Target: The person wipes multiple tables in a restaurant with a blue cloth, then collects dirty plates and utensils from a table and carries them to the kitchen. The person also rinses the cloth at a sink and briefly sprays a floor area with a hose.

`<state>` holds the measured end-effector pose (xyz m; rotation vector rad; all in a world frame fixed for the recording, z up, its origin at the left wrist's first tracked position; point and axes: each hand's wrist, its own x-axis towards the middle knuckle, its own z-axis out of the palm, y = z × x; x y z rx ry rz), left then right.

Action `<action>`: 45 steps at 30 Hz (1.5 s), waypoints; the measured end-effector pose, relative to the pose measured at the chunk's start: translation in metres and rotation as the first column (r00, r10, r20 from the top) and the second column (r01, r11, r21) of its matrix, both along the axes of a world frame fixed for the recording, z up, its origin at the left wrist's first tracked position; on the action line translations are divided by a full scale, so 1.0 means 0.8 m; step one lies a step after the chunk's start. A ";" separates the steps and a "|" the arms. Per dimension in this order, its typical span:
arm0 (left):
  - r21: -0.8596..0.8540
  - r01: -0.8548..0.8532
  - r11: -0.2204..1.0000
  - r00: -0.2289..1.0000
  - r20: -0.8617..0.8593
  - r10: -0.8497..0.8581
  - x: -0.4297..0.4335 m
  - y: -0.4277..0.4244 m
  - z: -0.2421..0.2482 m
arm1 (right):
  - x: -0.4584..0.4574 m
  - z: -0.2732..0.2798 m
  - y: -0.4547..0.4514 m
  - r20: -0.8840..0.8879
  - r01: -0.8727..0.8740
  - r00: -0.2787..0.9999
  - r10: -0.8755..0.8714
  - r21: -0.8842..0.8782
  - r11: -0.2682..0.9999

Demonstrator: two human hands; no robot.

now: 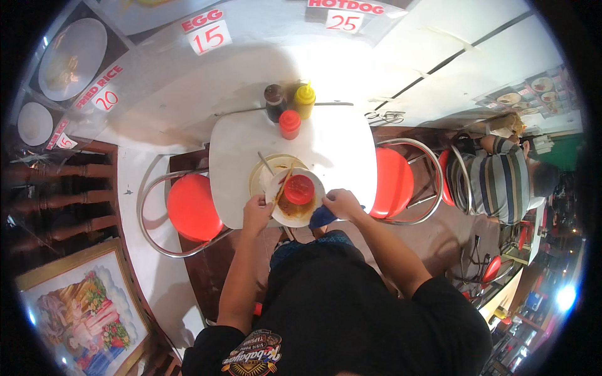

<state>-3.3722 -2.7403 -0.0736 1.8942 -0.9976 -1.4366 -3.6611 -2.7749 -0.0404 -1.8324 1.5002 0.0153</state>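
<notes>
A used white plate [308, 220] with brown sauce on it is held over the near edge of a white table. On it sits a small red bowl [299, 189], and a thin light-brown stick [284, 184] lies along its left side. My left hand [257, 214] grips the plate's left rim. At the right rim, my right hand [342, 205] has a dark blue cloth [324, 216] bunched under its fingers. A second plate [254, 180] lies partly hidden behind the first, with a metal utensil handle [265, 162] and a crumpled white tissue [267, 179] on it.
On the white table [235, 136], a dark sauce bottle [274, 101], a yellow squeeze bottle [304, 101] and a red one [289, 124] stand by the wall. Red stools [194, 207] with metal hoops flank the table. A seated person [494, 174] is farther right.
</notes>
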 end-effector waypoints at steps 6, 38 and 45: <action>0.001 0.079 0.997 0.996 0.040 -0.079 -0.028 0.022 -0.024 | -0.030 -0.013 0.023 0.030 0.161 0.985 -0.169 0.178 0.971; -0.309 -0.114 0.944 0.848 0.464 0.254 0.021 0.022 -0.032 | -0.065 -0.023 -0.010 0.248 0.151 0.943 -0.220 0.271 0.951; -0.065 -0.088 0.994 0.869 0.483 0.109 0.029 0.031 -0.107 | -0.022 -0.078 -0.033 0.150 0.112 0.972 -0.181 0.381 0.918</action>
